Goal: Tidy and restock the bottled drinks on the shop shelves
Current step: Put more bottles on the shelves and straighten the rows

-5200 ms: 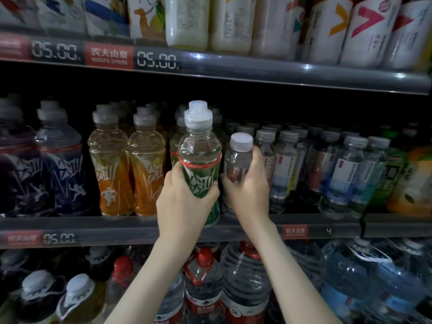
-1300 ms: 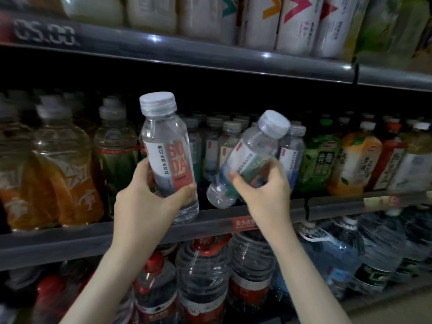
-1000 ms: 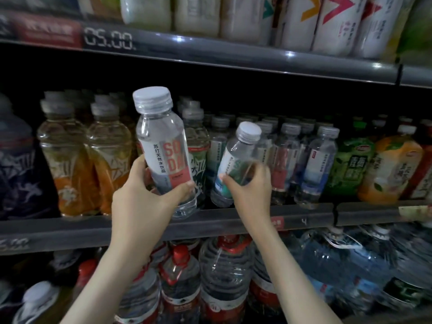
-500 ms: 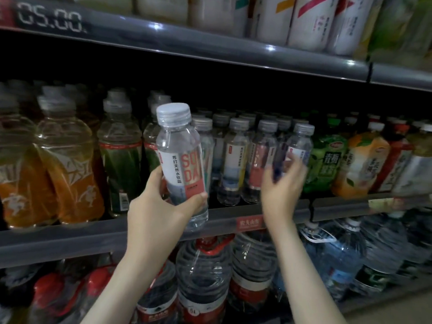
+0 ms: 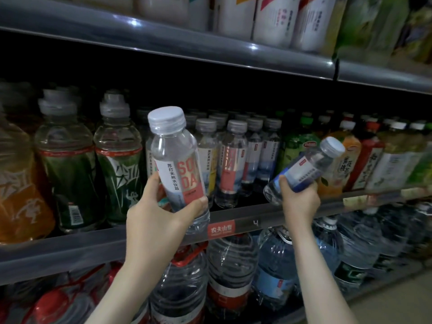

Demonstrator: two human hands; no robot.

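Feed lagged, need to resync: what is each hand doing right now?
Left hand: holding the red-label soda bottle, roughly upright.
Right hand: holding the blue-label bottle, tilted with its cap up and to the right.

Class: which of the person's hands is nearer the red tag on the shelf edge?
Left. The left hand, holding a soda bottle, is just left of the red tag; the right hand, holding a blue-label bottle, is farther off to its right.
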